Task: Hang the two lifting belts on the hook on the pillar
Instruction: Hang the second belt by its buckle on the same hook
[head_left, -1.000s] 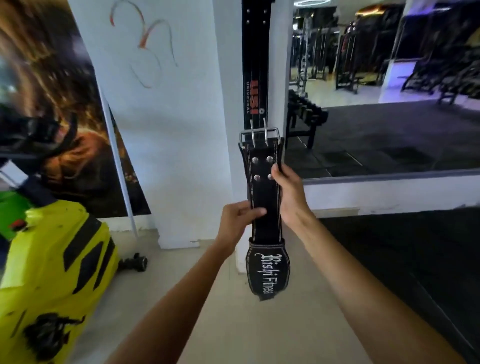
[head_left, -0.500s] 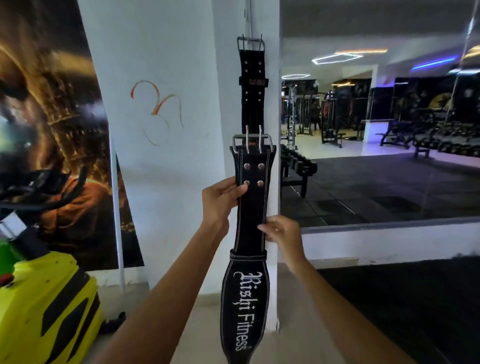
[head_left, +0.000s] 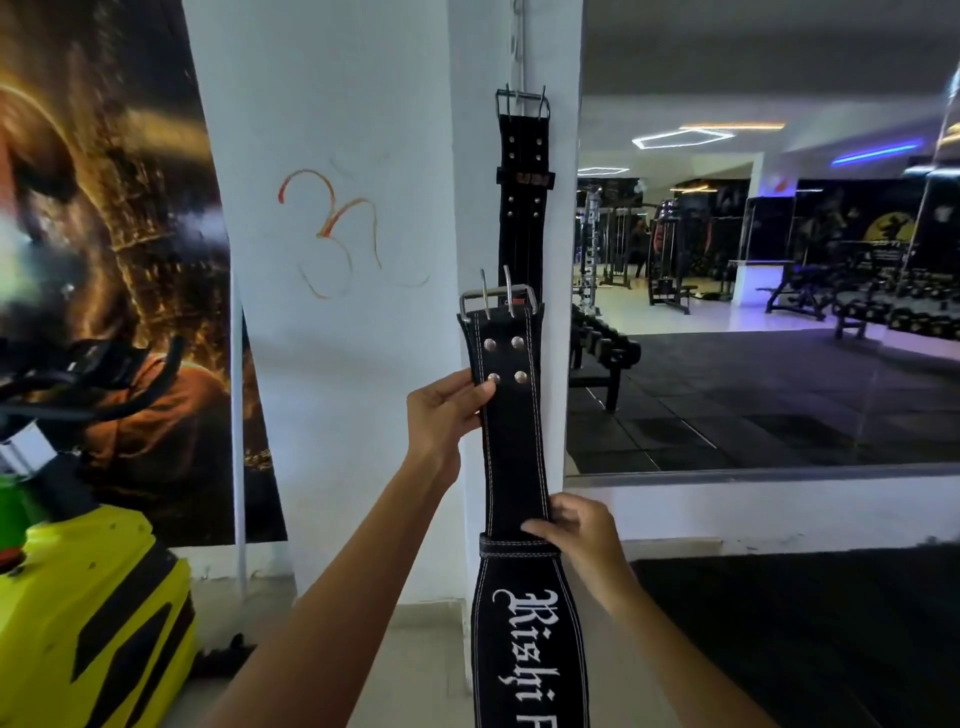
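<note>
Hung belt: one black belt already hangs by its buckle high on the white pillar, upper centre of the frame; the hook itself is too small to make out.
Held belt: the second belt stands upright at centre frame, its buckle on top and well below the hung buckle.
Left hand: the left hand pinches the belt's left edge beside the rivets.
Right hand: the right hand grips the right edge lower down, at the stitched loop.
Doing it well: probably raise the buckle level with the hook, keep the belt straight, slip the frame over the tip, then lower gently.
Writing: white gothic lettering reads "Rishi F", cut off by the bottom edge; an orange symbol is painted on the pillar.
</note>
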